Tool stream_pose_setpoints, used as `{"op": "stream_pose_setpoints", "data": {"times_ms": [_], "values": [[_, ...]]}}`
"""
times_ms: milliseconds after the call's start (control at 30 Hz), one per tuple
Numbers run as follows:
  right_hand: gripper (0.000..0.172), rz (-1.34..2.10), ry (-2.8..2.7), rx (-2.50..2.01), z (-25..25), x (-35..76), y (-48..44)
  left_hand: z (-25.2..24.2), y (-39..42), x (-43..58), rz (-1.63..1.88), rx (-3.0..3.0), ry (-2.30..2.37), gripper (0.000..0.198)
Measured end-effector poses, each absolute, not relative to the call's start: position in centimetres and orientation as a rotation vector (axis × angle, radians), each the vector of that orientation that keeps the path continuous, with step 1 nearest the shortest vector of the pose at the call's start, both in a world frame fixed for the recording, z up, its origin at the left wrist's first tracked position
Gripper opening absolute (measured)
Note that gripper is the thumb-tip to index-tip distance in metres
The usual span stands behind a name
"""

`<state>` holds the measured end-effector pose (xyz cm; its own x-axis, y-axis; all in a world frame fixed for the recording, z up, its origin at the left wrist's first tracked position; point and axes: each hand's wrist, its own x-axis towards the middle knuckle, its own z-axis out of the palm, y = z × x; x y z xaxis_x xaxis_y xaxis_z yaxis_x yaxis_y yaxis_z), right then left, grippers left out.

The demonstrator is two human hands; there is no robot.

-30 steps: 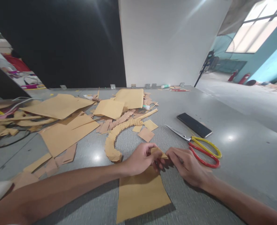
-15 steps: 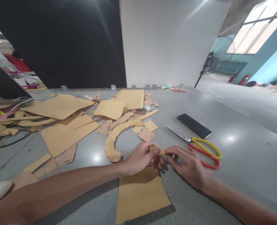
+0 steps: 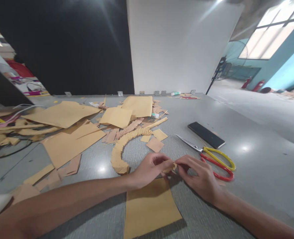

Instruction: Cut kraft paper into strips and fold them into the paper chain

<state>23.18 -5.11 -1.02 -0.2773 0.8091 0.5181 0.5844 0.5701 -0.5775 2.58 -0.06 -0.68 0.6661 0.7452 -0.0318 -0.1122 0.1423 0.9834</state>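
Both of my hands meet over the grey table, pinching one small folded piece of brown paper (image 3: 172, 167) between their fingertips. My left hand (image 3: 150, 168) grips it from the left and my right hand (image 3: 199, 176) from the right; most of the piece is hidden by the fingers. Just below the hands lies a flat brown paper sheet (image 3: 149, 207). A curved chain of folded paper pieces (image 3: 122, 146) arcs to the left of my left hand.
Red-and-yellow-handled scissors (image 3: 211, 156) lie right of my right hand, a black phone (image 3: 205, 134) beyond them. Brown paper sheets and offcuts (image 3: 69, 132) cover the table's left and middle. A glue stick (image 3: 175, 93) lies by the white back panel.
The small paper piece, a visible triangle a second ago, is now squeezed smaller between the fingertips. Both hands have sunk slightly toward the table.
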Motion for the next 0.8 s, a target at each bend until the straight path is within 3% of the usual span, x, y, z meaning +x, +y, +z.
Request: {"op": "stream_pose_setpoints", "data": {"times_ms": [533, 800], "values": [[0.017, 0.390, -2.034, -0.935, -0.86, 23.49, -5.30, -0.68, 0.24, 2.63, 0.534, 1.286, 0.542, 0.051], [0.015, 0.391, -1.995, -1.132, -1.10, 23.42, -5.01, -0.66, -0.03, 2.65, 0.572, 1.252, 0.569, 0.047]]}}
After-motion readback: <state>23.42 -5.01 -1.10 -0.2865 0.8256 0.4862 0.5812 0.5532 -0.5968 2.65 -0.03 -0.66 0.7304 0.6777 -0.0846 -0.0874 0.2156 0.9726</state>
